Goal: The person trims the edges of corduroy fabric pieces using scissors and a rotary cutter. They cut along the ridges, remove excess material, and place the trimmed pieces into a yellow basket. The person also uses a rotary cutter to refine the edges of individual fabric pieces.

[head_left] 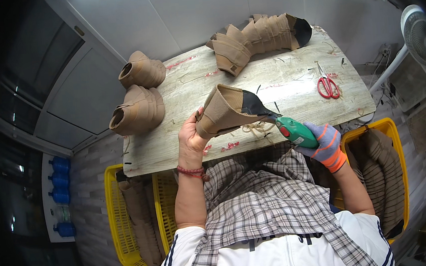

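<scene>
My left hand (191, 133) grips a tan shoe upper (224, 111) by one end, holding it above the near part of the table. The upper has a black lining at its other end, tilted toward the right. In a grey and orange glove, my right hand (325, 146) is wrapped round a green handheld power tool (297, 133) with a red button. The tool's dark tip meets or nearly meets the upper's black end; I cannot tell whether they touch. Beyond it lie red-handled scissors (328, 86).
Nested tan uppers (270, 34) lie at the table's (194, 84) back; two more stacks (138, 109) stand on its left edge. Yellow baskets (113, 211) holding uppers flank my lap, with another basket (401, 168) at right. A fan (418, 37) stands far right. Thread scraps litter the tabletop.
</scene>
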{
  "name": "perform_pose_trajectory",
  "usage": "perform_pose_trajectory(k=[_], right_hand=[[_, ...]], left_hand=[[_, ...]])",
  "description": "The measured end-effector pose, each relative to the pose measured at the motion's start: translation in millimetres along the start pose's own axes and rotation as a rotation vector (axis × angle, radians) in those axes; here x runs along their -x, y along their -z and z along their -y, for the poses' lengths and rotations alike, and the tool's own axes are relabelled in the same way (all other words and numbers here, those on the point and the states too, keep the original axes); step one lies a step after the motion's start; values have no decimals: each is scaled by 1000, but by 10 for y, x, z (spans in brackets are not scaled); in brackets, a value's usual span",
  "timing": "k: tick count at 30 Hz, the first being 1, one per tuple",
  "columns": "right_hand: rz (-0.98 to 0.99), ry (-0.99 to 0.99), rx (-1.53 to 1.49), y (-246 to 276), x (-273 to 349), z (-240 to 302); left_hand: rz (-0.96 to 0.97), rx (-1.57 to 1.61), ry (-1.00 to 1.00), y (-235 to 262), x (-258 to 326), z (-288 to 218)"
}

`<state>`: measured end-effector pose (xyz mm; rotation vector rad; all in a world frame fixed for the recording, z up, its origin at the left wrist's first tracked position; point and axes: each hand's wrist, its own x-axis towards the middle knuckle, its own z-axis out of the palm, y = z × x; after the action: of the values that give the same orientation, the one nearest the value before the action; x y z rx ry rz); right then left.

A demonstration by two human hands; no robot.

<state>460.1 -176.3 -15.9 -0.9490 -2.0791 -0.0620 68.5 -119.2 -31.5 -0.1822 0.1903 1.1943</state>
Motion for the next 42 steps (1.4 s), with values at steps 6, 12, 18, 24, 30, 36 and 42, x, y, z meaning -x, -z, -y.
perform_pose_trajectory(k=[6, 12, 18, 24, 30, 36, 42], right_hand=[[33, 46, 38, -10, -61, 58], [-18, 56, -6, -117, -101, 165], [24, -142, -255, -221, -215, 385], [132, -423, -490, -348, -212, 444], [57, -464, -537, -403, -339, 516], [59, -548, -564, -356, -407, 594], [46, -535, -562, -361, -346, 570]], left_hand=[[-150, -27, -41, -93, -73, 121], [-48, -125, -117, -132, -42, 308], [96, -356, -348, -258, 117, 538], [272, -703, -619, -264, 229, 641], [318, -793, -650, -253, 227, 729], [316, -871, -704, -162, 166, 815], [285, -914, -718, -141, 122, 879]])
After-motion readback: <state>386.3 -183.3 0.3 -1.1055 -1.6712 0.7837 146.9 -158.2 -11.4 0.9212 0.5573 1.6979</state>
